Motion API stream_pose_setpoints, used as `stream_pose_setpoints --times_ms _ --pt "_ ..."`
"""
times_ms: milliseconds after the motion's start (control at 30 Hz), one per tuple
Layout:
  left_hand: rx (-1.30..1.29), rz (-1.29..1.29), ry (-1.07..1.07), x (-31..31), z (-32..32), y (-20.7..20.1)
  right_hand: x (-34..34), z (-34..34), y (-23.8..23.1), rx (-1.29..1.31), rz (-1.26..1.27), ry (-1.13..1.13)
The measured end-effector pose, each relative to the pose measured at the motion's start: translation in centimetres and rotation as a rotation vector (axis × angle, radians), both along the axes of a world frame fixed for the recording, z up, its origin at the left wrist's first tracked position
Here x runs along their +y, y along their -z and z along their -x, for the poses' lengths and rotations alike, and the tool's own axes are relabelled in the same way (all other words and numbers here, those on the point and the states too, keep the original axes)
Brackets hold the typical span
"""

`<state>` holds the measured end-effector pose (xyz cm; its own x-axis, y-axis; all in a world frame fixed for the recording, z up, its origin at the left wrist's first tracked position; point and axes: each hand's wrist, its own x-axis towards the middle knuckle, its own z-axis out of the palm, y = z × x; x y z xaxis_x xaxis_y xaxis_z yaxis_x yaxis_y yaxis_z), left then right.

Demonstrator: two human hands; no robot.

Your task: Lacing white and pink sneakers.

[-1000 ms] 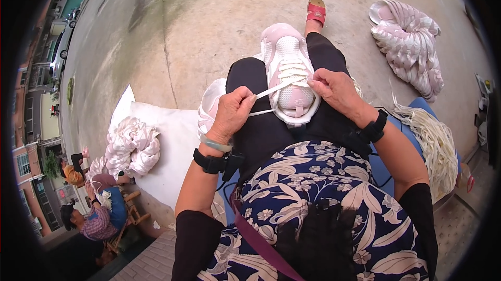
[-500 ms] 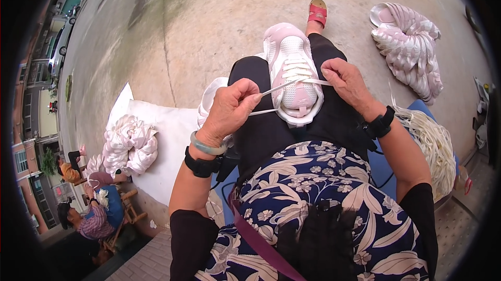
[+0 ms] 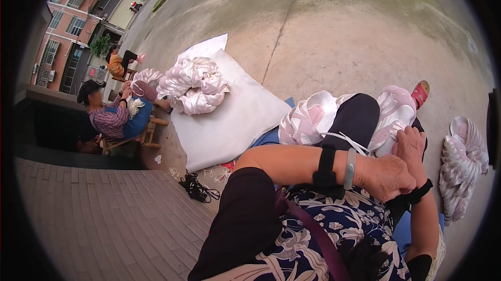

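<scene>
A pink and white sneaker [image 3: 392, 109] lies across my lap, toe pointing away, its near part covered by my hands. My left hand [image 3: 387, 175] is closed and crosses in front of my right wrist; what its fingers hold is hidden. My right hand [image 3: 410, 148] bends its fingers down at the sneaker's laced part, and its grasp is also out of sight. A loose white shoelace [image 3: 345, 139] sticks out to the left over my black-clad thigh. Beside that thigh sits a bundle of pink and white shoes [image 3: 308, 120].
A white sheet [image 3: 245, 101] on the ground at left bears a ring of shoes [image 3: 195, 85]. Another shoe bundle [image 3: 462, 168] lies at far right. A seated co-worker [image 3: 112, 111] is at left, another person [image 3: 121, 63] beyond. Black cords [image 3: 198, 188] lie near the brick paving [image 3: 115, 213].
The view has swung left. My hands, earlier apart and pulling white lace taut over the sneaker, are now together, the left crossing to the right.
</scene>
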<state>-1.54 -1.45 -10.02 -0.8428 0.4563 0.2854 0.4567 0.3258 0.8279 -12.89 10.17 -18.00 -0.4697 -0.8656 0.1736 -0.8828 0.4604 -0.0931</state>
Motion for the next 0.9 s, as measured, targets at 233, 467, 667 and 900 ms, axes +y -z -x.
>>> stream_pose_setpoints --times_ms 233,467,667,900 --pt "-0.018 -0.096 -0.078 -2.5 -0.7 -0.8 -2.1 0.3 -0.4 -0.394 0.403 0.168" --pt "-0.530 -0.264 -0.347 -8.2 -2.8 -2.3 0.9 5.2 -6.0 -1.509 0.949 0.127" --pt "-0.545 -0.254 -0.691 -15.2 -3.1 1.5 12.2 8.2 -10.3 -1.373 1.045 0.281" --pt "-0.744 0.097 -0.832 -22.5 -4.8 7.7 26.0 8.4 -5.2 -1.338 0.846 0.587"
